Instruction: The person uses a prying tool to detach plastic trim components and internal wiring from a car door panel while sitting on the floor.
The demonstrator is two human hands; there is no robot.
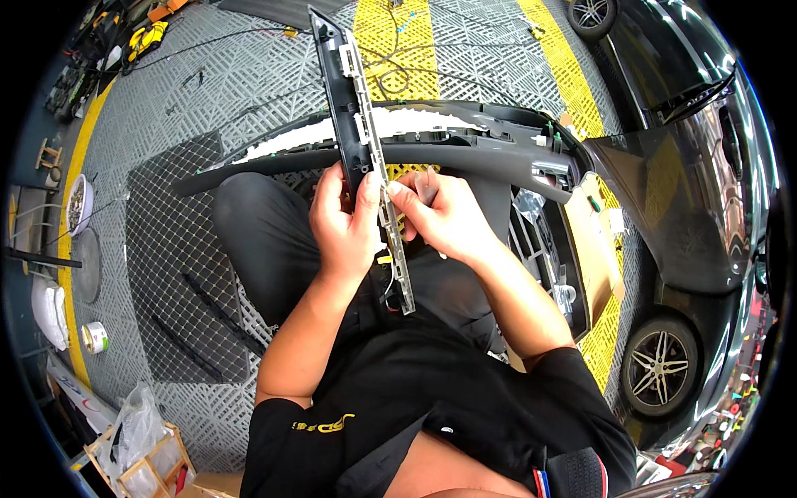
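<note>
A long black car trim piece [329,76] stands lengthwise in front of me, its upper end pointing away. Along its right side runs a narrow pale plastic strip [397,264] with clips and notches. My left hand [344,222] is closed round the trim piece, thumb against the pale strip. From the other side my right hand [448,214] pinches the pale strip between thumb and curled fingers. A small greyish thing shows by its knuckles, too unclear to name. Below the hands, a short light wire with a yellow tag [384,261] hangs beside the strip.
A large black dashboard panel [290,162] lies across the floor beyond my knees. On the right are a cardboard piece [591,236] and a dark car with its door [689,207] open. A black net-patterned mat [178,249], a can [95,338] and a bowl [80,205] are left.
</note>
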